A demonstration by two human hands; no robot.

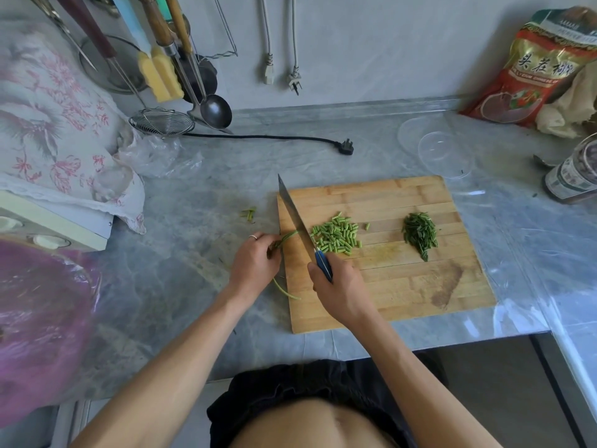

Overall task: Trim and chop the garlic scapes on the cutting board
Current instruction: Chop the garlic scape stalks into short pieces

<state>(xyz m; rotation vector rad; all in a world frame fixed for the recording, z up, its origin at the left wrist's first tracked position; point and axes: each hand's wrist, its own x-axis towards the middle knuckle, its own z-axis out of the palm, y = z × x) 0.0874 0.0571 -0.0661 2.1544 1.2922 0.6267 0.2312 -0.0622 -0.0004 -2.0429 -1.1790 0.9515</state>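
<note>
Chopping nearly done: left hand [255,258] pinches the last garlic scape ends [286,239] at the cutting board's [403,286] left edge; right hand [339,286] grips the knife [295,218]; next, feed the stems under the blade.

Red and gold bag [529,72], back right of counter: large pale Chinese characters across the middle, reading roughly 头茬枸杞, last ones unsure; beneath, one line of small Latin capitals, too blurred to read
Bag top, green band: small print, illegible
Jar [571,176], right edge: label print blurred, unreadable
</note>
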